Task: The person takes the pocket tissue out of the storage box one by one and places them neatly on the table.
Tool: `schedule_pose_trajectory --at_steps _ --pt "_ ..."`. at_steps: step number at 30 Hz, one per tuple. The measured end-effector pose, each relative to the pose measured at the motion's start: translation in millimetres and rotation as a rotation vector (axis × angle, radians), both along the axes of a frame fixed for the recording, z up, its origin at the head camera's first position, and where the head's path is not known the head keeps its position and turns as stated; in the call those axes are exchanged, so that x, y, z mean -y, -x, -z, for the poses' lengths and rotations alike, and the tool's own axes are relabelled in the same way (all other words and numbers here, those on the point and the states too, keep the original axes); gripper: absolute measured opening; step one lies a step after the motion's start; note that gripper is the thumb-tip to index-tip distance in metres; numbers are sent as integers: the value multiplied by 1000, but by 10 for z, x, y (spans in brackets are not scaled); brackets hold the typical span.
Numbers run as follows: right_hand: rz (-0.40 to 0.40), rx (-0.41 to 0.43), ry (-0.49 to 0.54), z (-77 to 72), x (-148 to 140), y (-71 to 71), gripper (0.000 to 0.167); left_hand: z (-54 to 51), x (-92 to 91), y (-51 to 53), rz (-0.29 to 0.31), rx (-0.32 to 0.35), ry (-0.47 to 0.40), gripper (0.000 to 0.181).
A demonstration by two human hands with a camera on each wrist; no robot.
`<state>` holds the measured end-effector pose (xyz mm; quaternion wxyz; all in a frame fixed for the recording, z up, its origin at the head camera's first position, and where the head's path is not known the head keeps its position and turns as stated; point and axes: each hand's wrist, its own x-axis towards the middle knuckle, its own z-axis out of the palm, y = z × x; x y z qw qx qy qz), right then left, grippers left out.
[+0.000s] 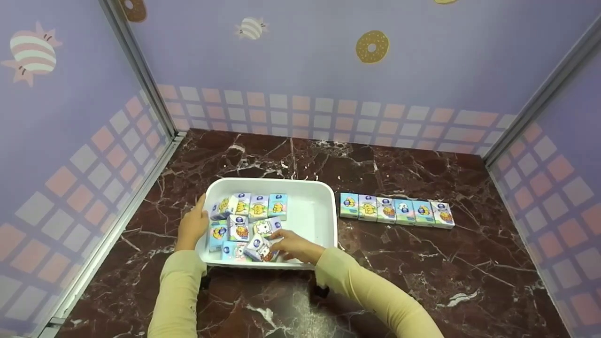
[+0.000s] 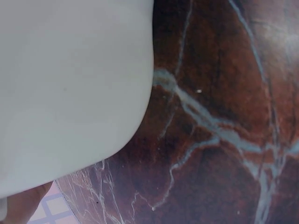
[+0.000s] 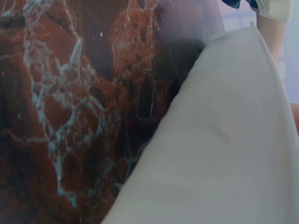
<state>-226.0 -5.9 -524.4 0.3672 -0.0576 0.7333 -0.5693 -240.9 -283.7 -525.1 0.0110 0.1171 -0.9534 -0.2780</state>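
A white tray (image 1: 310,202) holds several small cartoon-printed tissue packs (image 1: 259,206), gathered mostly on its left side. My left hand (image 1: 192,227) rests against the tray's left side, its fingers lying along the rim. Inside the tray, my right hand (image 1: 298,246) pinches a tilted tissue pack (image 1: 259,249) near the front edge, above neighbouring packs. The left wrist view shows mostly the tray's outer wall (image 2: 70,93), with a bit of hand (image 2: 28,203) under it. In the right wrist view, the tray's wall (image 3: 219,140) hides the right fingers' grip.
To the right of the tray, several tissue packs (image 1: 406,211) stand side by side in a row on the dark red marbled surface (image 1: 404,267). Purple patterned panels (image 1: 319,56) enclose the back and both sides.
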Motion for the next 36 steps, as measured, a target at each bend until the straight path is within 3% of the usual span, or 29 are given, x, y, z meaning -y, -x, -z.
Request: schedule_pose_trajectory --at_steps 9,15,24,29,36 --pt "34 -91 33 32 12 -25 37 -6 -5 -9 0 -7 6 51" --pt "66 -68 60 92 11 -3 34 -8 -7 -8 7 -3 9 51" --pt "64 -142 -24 80 26 -22 35 -9 -6 2 3 5 4 51" --pt "84 -109 -30 78 30 -24 50 -3 -7 -3 12 -17 22 51" --pt "118 -35 91 75 9 5 84 -11 -7 -12 12 -19 19 51"
